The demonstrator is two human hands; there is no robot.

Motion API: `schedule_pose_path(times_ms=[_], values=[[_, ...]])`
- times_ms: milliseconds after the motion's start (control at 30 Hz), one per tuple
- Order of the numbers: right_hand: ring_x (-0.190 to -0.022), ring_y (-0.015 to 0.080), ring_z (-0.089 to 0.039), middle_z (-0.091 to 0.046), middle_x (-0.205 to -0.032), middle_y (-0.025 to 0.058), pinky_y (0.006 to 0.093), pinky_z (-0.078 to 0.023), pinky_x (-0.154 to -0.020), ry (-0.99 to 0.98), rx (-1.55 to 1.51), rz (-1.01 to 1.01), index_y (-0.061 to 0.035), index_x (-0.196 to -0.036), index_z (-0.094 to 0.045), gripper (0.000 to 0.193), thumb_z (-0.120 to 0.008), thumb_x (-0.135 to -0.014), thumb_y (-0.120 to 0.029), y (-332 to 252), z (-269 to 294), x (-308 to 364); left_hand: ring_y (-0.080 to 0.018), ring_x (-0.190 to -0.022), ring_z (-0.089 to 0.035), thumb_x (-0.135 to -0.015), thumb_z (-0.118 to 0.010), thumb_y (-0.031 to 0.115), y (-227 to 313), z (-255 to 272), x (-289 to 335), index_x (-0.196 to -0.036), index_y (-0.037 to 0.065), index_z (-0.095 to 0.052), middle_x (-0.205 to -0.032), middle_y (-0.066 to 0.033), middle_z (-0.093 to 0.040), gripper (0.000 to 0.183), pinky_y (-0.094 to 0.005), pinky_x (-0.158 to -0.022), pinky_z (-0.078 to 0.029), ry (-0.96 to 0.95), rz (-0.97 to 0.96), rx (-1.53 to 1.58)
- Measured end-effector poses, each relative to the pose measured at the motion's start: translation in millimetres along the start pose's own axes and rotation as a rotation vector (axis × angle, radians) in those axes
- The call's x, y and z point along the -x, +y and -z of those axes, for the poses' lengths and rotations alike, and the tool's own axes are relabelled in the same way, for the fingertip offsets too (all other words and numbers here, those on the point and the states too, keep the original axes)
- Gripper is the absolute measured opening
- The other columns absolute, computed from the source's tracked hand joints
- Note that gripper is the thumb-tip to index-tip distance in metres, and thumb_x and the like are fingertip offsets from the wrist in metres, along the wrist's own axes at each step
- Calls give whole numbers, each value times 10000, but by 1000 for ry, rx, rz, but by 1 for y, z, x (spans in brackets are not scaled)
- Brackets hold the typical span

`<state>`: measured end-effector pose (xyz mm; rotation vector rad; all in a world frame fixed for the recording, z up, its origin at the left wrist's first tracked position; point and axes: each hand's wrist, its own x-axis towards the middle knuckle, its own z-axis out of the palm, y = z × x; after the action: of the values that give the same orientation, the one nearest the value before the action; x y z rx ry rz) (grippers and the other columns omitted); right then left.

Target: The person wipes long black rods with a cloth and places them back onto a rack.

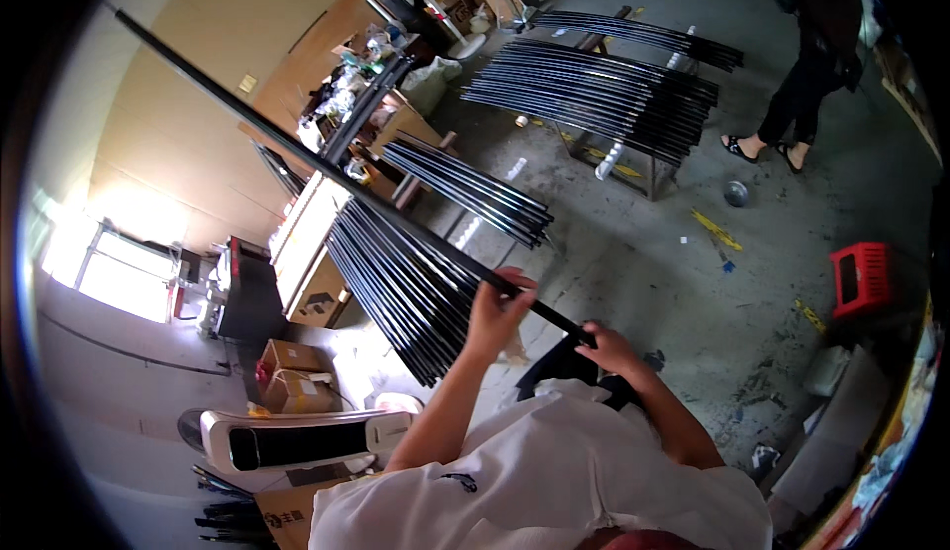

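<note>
I am standing in a workshop with a grey concrete floor [633,253] filling the middle and right of the frame, and a bright window [124,278] is glaring at the left edge. I am holding one long black rod [327,169] that is running from the upper left of the frame down to the lower centre. My left hand [498,302] is wrapping around the rod near its lower part, fingers curled over it, and my right hand [606,345] is pinching the very end of the rod, just right of and below the left hand. Under the rod, in the centre of the frame, a fan of black rods [401,288] is lying spread out, and a second bundle [475,194] is resting just above it. Toward the top centre, a big stack of black rods [604,90] is sitting on a metal stand [633,169]. At the upper right another person [807,75] in dark clothes is standing on the floor. A red crate [859,278] is sitting at the right edge, and cardboard boxes [292,377] are lying at the lower left, above a white fan [297,439].
</note>
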<state>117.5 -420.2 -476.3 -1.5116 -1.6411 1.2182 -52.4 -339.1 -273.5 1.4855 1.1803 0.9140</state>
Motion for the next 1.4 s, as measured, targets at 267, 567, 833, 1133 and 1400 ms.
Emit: schedule_pose_path(times_ms=[267,567,833,1133,1400], values=[[-751,223,-609,-631,-820,84,336,-473,-680,17,-14,-156,-68,-986,-525,392,-717,-709,-268,10,25,31,-53,-620,-462,-874,-544,86,-10,-14,-25,-989,63,-494,-830,-21,-594,127,-198,-529,-367,-35,0,168],[-683,315,-599,-594,-657,137,387,-461,-629,77,142,-114,-45,-819,-573,326,-589,-826,-370,-34,38,37,-83,-753,-517,-887,-540,113,37,7,-44,-1013,68,-485,-846,-21,-598,145,-227,-656,-393,-53,-12,136],[-718,363,-589,-617,-734,169,422,-463,-641,56,164,-32,-30,-841,-577,334,-558,-849,-364,-90,54,44,-70,-691,-498,-895,-528,119,75,23,-49,-1019,50,-491,-836,-34,-601,146,-213,-600,-393,-118,-75,146],[-691,372,-575,-604,-700,174,435,-445,-605,66,258,38,-26,-829,-586,316,-527,-870,-333,-105,55,36,-70,-468,-464,-859,-599,238,148,104,-81,-1062,75,-543,-822,-41,-606,267,-183,-407,-361,-54,-271,189],[-689,359,-583,-602,-677,162,461,-449,-613,-70,399,-18,-46,-778,-599,392,-463,-877,-400,-69,40,38,-91,-797,-522,-903,-533,256,222,307,-138,-1152,-18,-500,-938,-6,-565,372,-203,-715,-422,39,-437,210]])
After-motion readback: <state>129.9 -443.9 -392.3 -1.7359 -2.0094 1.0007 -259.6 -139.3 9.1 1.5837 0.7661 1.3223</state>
